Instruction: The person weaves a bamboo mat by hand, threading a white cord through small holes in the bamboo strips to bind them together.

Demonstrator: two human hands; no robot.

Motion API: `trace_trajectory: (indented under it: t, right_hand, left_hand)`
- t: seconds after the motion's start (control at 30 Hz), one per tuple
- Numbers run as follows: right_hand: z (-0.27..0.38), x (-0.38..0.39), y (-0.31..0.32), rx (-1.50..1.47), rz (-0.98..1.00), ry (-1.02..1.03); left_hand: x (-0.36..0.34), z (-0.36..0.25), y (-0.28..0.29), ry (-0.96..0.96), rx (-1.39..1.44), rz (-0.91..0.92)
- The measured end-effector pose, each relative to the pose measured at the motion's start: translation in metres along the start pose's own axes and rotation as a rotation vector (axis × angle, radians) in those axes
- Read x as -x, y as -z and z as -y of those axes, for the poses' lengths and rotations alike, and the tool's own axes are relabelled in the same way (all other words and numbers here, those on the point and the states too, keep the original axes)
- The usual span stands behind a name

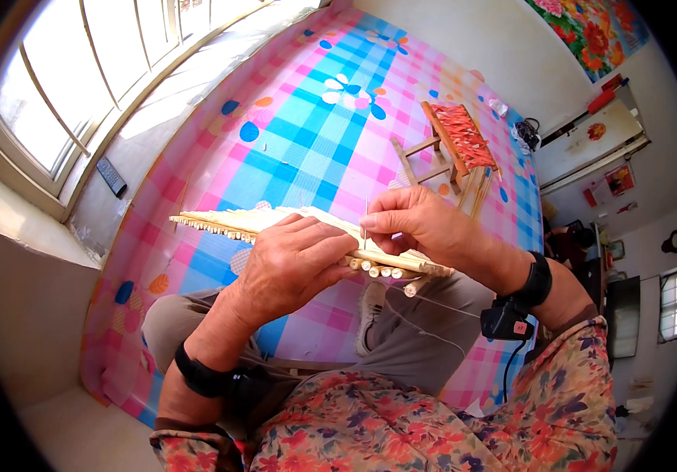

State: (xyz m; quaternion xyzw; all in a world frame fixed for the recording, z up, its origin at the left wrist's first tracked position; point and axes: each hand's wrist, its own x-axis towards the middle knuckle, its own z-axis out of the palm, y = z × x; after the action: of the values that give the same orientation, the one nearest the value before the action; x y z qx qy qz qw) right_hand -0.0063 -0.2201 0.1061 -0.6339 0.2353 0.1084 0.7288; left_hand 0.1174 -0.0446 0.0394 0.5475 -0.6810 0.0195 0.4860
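Observation:
A mat of pale round sticks [236, 224] lies across in front of me, its cut ends toward me. My left hand [299, 259] grips the mat near its middle, fingers curled over the top. My right hand [409, 224] pinches a thin upright needle [364, 231] between thumb and finger, just above the sticks at the right part of the mat. A loose white cord [433, 338] hangs below the mat across my right leg. One stick end [411, 289] juts lower than the others at the right.
I sit on a checked plastic-covered surface [291, 134]. A wooden stool [456, 138] with a red woven seat stands behind, beside loose sticks [476, 193]. A remote [111, 177] lies on the windowsill. A dark bundle [526, 135] sits at the back; another person [571, 248] is at far right.

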Motion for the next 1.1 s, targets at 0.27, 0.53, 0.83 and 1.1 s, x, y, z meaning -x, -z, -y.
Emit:
trace_trajectory:
  t: [0.27,0.53,0.83,1.1]
  right_hand:
    - [0.060,0.024,0.158,-0.516,-0.386,0.623]
    - [0.073,0.223,0.403,-0.328,-1.240,0.957]
    - [0.014,-0.002,0.031,0.018,0.066,0.171]
    - [-0.007,-0.022,0.013,-0.006,0.232,0.099]
  left_hand:
    - [0.007,0.013,0.020,0.072,-0.047,-0.023]
    - [-0.004,0.016,0.009,0.017,0.052,0.013]
    - [0.000,0.014,0.017,0.083,0.007,0.031]
    - [0.017,0.005,0.025,0.093,0.083,0.145]
